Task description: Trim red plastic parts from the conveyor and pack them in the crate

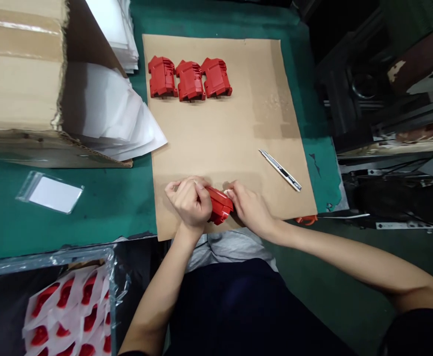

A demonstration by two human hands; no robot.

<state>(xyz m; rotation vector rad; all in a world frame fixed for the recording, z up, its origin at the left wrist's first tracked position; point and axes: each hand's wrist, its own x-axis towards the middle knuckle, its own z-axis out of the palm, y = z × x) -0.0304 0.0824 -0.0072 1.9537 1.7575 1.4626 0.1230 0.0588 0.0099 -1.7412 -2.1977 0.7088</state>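
Close to the table's front edge, a red plastic housing (219, 204) is held up off the brown paper. My left hand (191, 201) is closed around its left side. At its right end, my right hand (249, 206) has thumb and fingers pinched against the edge; a small pale spot shows at the fingertips, too small to identify. Three similar housings, a left one (162, 77), a middle one (190, 81) and a right one (217, 77), lie in a row at the paper's far left. A utility knife (280, 170) rests on the paper to the right of my hands.
The brown paper sheet (238, 128) covers part of the green table (101, 222). At left stands an open cardboard box (20, 94) with white sheets (116, 113) spilling out. A clear pouch (55, 193) lies nearby. Below left, a lined bin (110, 277) holds wrapped red parts.
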